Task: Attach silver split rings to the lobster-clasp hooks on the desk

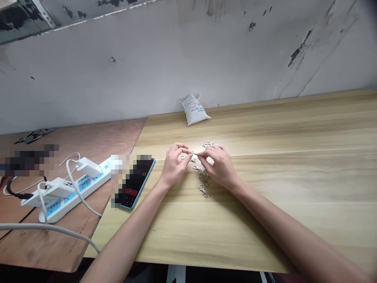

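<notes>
My left hand [176, 163] and my right hand [219, 163] meet over the light wooden table, each with thumb and index finger pinched. Between the fingertips they hold a small metal key ring [194, 153], seen nearly edge-on and partly covered by the fingers. Just under the hands lie several silver lobster clasps with split rings [203, 190], in a loose line. Another small cluster of clasps [207, 144] rests behind my right hand's fingers. A loose ring [182, 158] shows beneath my left hand.
A phone [138, 184] lies left of my left forearm. A white power strip [79, 193] with chargers and cables sits on the reddish board [118, 133] at left. Against the wall stands a white labelled plastic bag [194, 111].
</notes>
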The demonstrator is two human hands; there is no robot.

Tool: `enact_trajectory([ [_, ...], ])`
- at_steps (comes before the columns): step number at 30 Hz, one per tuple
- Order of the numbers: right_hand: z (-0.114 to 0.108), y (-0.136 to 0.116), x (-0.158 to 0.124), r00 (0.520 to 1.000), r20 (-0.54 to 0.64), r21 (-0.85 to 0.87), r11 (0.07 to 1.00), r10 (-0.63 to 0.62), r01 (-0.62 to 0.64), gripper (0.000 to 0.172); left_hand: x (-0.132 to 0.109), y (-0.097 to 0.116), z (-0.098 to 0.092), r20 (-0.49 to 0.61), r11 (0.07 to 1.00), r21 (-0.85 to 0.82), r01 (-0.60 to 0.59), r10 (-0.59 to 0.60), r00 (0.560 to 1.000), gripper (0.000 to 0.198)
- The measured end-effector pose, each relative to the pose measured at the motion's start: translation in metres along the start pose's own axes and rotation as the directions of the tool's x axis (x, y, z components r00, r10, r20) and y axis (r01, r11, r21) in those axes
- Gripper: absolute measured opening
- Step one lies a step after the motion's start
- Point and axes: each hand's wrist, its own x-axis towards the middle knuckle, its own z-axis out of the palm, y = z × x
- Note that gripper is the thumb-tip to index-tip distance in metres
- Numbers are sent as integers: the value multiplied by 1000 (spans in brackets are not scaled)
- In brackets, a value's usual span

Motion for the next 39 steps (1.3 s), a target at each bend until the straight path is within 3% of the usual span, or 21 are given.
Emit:
enact_trajectory([
  [6,-3,-8,2,982,30,232,955,185,-186,11,-1,3,0,-64,1000,-9,1,-1,998,4],
  [12,-6,-9,3,945,94,446,836,313,-321,16,4,-4,-6,77,974,-217,68,-52,996,10],
  [15,-6,-8,4,936,147,532,772,320,-347,19,7,-7,-8,127,920,-355,163,-126,984,16],
  [21,-10,-5,5,935,214,654,670,282,-352,20,8,0,-13,377,740,-570,358,-152,914,21],
  [28,-11,-6,6,936,233,658,667,262,-350,18,6,-4,-16,433,609,-650,454,-194,880,16],
  [31,-11,-6,6,931,240,658,660,274,-364,19,7,-7,-14,378,614,-668,421,-208,902,14],
  [34,-12,-5,6,919,238,628,672,316,-393,19,9,-4,-15,277,763,-566,314,-183,943,13],
  [37,-12,-5,7,884,248,605,649,398,-462,21,9,2,-19,107,970,-240,46,-21,994,9],
  [39,-11,-4,7,844,286,612,591,454,-526,23,8,5,-21,44,989,34,-144,143,989,6],
])
